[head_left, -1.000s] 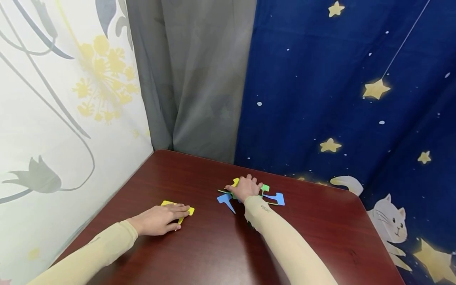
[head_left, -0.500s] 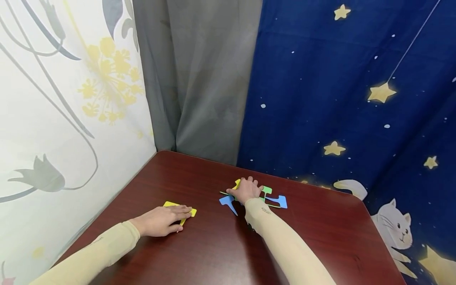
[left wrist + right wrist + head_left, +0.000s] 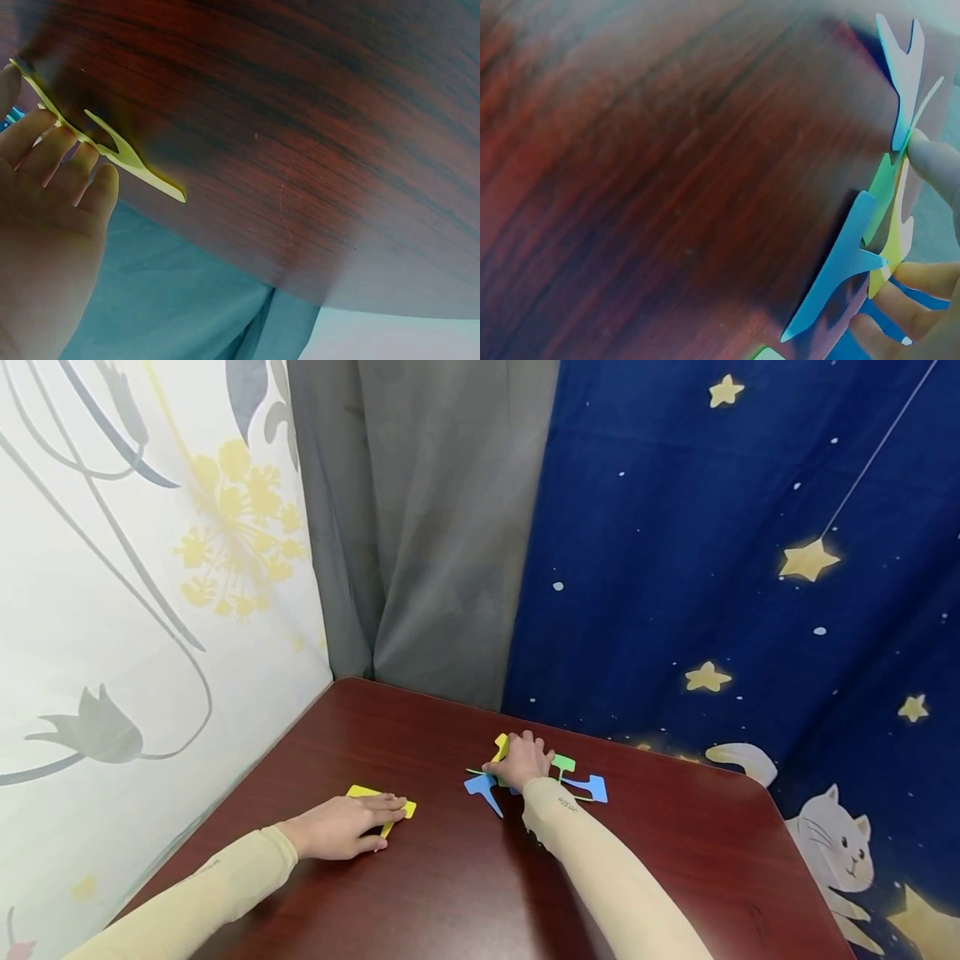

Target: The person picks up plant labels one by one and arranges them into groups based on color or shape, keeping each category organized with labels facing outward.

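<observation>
In the head view my left hand (image 3: 341, 827) rests with extended fingers on yellow T-shaped plant labels (image 3: 360, 791) at the table's left. From the left wrist, the fingertips meet a yellow label (image 3: 154, 176) along its edge. My right hand (image 3: 525, 762) spreads over a loose group of such labels farther back. One blue label (image 3: 480, 785) lies left of it, another blue label (image 3: 596, 787) and a green label (image 3: 562, 763) to the right. In the right wrist view the thumb and fingertips touch around a yellow label (image 3: 891, 251); the palm hides part of the group.
The dark red-brown table (image 3: 442, 893) has a rounded far-left corner. A white patterned cloth (image 3: 150, 710) borders its left side. Behind it hang a grey curtain (image 3: 442, 568) and a blue star-printed curtain (image 3: 637, 568).
The view has shifted slightly. My right thumb has drawn in a little, and the yellow label beside it has turned more upright. My left hand stays on its yellow labels.
</observation>
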### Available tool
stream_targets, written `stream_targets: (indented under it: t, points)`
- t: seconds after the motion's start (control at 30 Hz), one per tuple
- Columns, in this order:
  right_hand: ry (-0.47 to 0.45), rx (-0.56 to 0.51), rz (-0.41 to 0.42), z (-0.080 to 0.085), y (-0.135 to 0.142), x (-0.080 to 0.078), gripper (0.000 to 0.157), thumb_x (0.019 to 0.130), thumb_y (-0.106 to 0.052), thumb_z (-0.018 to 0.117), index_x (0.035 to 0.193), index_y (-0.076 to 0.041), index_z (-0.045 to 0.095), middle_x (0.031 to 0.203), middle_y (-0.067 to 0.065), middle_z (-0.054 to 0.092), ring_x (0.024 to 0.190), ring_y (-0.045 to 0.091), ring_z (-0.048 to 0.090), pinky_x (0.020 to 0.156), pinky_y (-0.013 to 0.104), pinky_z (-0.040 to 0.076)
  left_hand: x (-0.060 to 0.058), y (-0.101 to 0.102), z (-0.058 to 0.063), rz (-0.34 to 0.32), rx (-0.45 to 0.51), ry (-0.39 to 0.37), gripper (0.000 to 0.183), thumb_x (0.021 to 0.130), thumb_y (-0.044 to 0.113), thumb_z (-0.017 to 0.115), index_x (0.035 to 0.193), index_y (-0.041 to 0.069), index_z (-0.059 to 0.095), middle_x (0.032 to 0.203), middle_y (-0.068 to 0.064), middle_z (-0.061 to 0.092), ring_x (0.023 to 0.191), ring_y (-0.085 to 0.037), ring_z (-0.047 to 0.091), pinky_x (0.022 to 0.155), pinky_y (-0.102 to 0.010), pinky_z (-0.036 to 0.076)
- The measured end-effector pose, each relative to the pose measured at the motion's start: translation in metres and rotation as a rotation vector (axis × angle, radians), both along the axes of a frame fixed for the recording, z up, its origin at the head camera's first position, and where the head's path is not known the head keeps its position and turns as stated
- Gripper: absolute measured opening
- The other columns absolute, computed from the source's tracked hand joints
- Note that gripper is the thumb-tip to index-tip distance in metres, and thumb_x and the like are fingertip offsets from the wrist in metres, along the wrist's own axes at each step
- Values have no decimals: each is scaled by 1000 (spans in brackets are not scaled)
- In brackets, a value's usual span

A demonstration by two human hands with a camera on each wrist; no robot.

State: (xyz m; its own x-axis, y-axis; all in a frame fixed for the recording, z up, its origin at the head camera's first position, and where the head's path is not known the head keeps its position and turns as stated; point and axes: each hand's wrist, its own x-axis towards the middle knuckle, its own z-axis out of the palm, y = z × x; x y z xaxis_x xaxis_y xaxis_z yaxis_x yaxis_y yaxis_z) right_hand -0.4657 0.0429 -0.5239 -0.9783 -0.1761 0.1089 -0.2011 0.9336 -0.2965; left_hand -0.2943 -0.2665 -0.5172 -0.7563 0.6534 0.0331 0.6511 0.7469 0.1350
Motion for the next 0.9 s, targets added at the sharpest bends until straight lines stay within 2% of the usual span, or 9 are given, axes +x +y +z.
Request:
stream_targets:
  t: [0.2, 0.4, 0.6, 0.9]
  points:
    - [7, -89, 16, 3, 1, 0, 69, 72, -42, 91, 127, -8, 65, 111, 11, 52, 96, 30, 47, 86, 53, 44, 1, -1, 0, 9, -10, 5, 49, 100, 32, 64, 144, 11, 58, 152, -6, 49, 140, -23, 44, 108, -43, 43]
    - [9, -212, 45, 3, 0, -1, 59, 78, -21, 90, 129, -5, 67, 116, 13, 51, 98, 31, 51, 88, 45, 52, 1, -1, -1, 9, -11, -9, 50, 100, 32, 63, 145, 11, 56, 153, -6, 47, 141, -24, 43, 108, -43, 43]
    - [7, -242, 60, 2, 1, 2, 55, 80, -10, 87, 130, -3, 67, 116, 15, 53, 95, 30, 59, 89, 42, 56, 3, 0, -2, 7, -12, -17, 51, 100, 33, 63, 146, 12, 56, 154, -5, 47, 141, -24, 43, 107, -43, 44]
    - [-23, -265, 108, 9, 4, 0, 49, 81, 6, 77, 128, 0, 68, 118, 17, 59, 98, 29, 57, 89, 42, 56, 2, -2, -1, 5, -15, -9, 51, 100, 33, 63, 146, 12, 56, 154, -5, 47, 141, -23, 43, 107, -43, 45]
